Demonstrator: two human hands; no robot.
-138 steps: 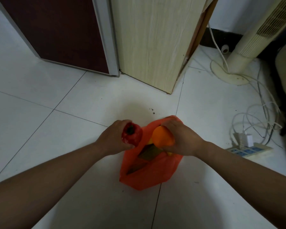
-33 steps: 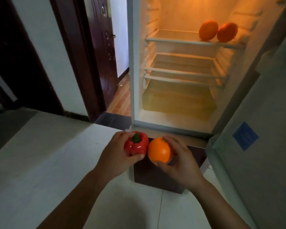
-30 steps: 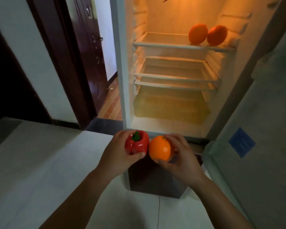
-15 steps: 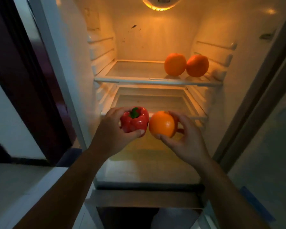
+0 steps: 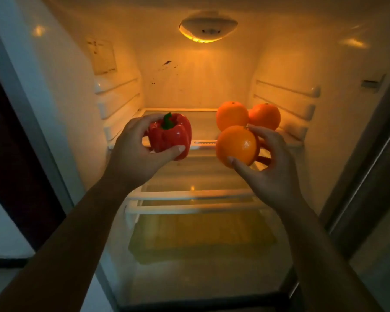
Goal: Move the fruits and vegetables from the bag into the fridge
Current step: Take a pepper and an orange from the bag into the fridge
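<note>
The fridge stands open before me, lit amber from its ceiling lamp (image 5: 208, 30). My left hand (image 5: 135, 154) grips a red bell pepper (image 5: 170, 136) with a green stem, held at the front edge of the upper glass shelf (image 5: 203, 143). My right hand (image 5: 273, 174) holds an orange (image 5: 236, 145) between thumb and fingers, just in front of the same shelf. Two more oranges (image 5: 232, 114) (image 5: 265, 115) sit side by side on the right of that shelf. The bag is out of view.
Below the upper shelf are a second glass shelf (image 5: 189, 194) and a drawer (image 5: 200, 235) at the bottom. Ribbed rails line both side walls. A dark wooden door (image 5: 11, 158) is at the left, the fridge door edge (image 5: 369, 167) at the right.
Both hands have risen and moved deeper toward the fridge, from floor level up to the upper shelf. The pepper and orange have drawn apart. The view has closed in on the fridge interior.
</note>
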